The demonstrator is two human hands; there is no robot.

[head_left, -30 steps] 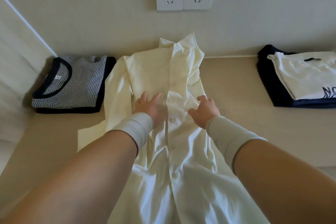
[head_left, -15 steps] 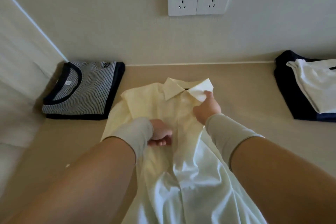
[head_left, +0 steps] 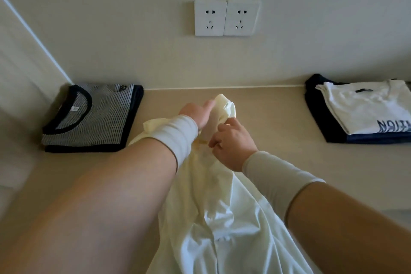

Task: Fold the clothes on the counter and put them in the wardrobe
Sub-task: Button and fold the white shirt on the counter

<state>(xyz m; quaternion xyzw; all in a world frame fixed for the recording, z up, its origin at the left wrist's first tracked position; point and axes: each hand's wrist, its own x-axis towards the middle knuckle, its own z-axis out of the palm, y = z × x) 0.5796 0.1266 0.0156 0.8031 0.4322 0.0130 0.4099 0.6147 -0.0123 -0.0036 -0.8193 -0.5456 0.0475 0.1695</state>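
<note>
Now both hands (head_left: 195, 113) (head_left: 231, 142) pinch cream shirt (head_left: 222, 218) | striped stack (head_left: 93, 118) left | white-on-navy stack (head_left: 364, 109) right

Probably a home bedroom: folded clothes (head_left: 93, 118) on a counter (head_left: 266, 131) under wall sockets (head_left: 226, 18).

A beige counter (head_left: 271, 122) runs along the far wall and carries three lots of clothing. At the far left lies a folded striped top (head_left: 93, 115) on a folded dark garment (head_left: 89, 148), and at the far right a folded white T-shirt (head_left: 369, 109) with dark lettering rests on another folded dark garment (head_left: 320, 122). Between them, well apart from both piles, a pale cream shirt (head_left: 211, 218) lies bunched on the counter and spreads toward the near edge.
</note>
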